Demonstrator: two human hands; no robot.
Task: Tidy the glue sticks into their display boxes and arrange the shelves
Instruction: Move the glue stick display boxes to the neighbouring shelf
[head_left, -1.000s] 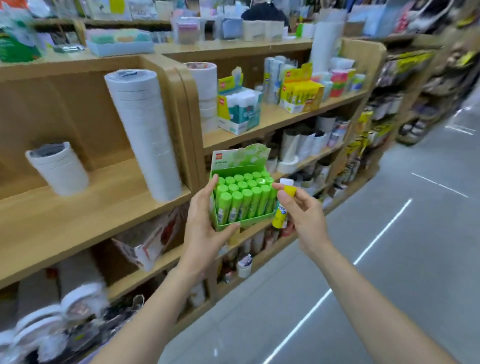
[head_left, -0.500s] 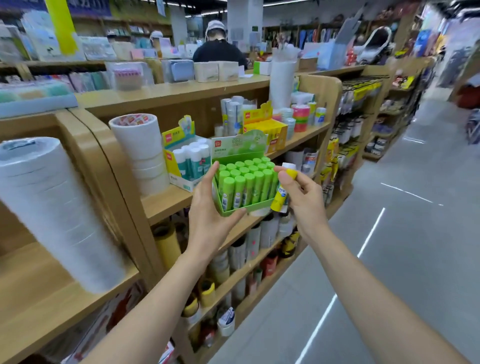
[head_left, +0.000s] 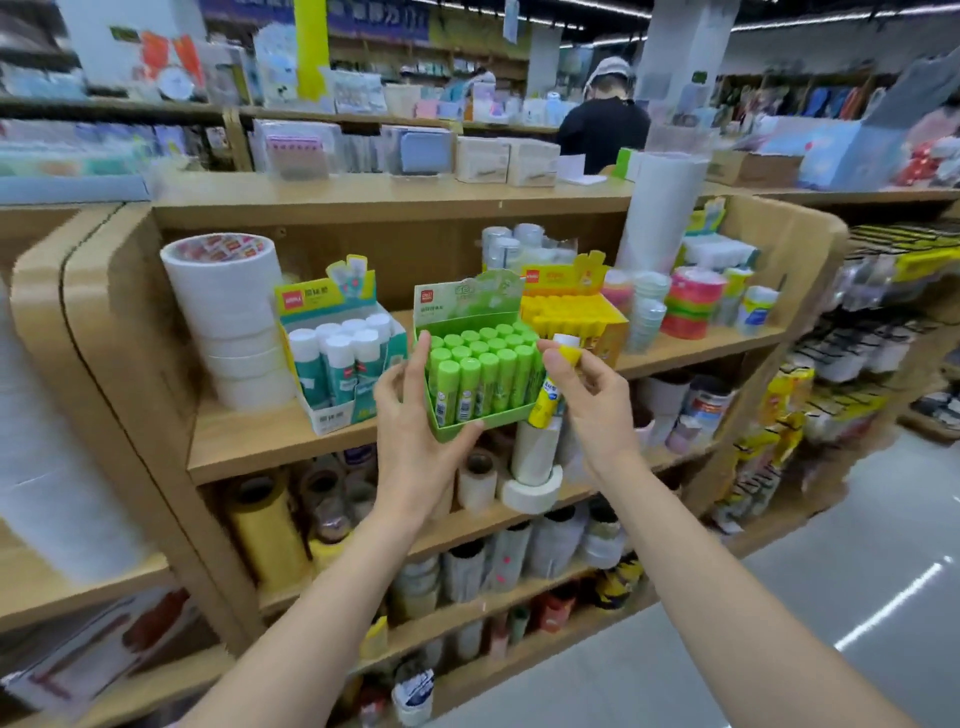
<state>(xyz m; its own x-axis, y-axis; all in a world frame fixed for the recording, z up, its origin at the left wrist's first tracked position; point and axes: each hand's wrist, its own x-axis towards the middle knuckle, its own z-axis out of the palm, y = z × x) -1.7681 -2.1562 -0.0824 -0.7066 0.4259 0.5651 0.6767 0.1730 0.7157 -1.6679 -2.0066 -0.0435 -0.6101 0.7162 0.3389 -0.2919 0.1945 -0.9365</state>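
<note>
My left hand (head_left: 415, 431) grips a green display box (head_left: 470, 309) from its left side and underneath; the box is full of green-capped glue sticks (head_left: 480, 371) and hangs in the air in front of the shelf. My right hand (head_left: 589, 387) pinches one yellow glue stick (head_left: 551, 392) right beside the green box's right edge. Behind it on the wooden shelf (head_left: 260, 441) stands a yellow display box (head_left: 576, 306) of yellow sticks. A teal-and-white glue box (head_left: 340, 348) stands on the shelf to the left.
A stack of white tape rolls (head_left: 228, 312) stands left of the teal box. Coloured tape rolls (head_left: 693, 306) and a tall white paper roll (head_left: 660, 213) fill the shelf's right end. Lower shelves hold tape and film rolls. A person (head_left: 605, 122) stands behind the shelving. The aisle floor lies to the right.
My view has swung right along the shelves and nearer to the glue section. Both hands carried the green box and the yellow stick along, keeping the same hold.
</note>
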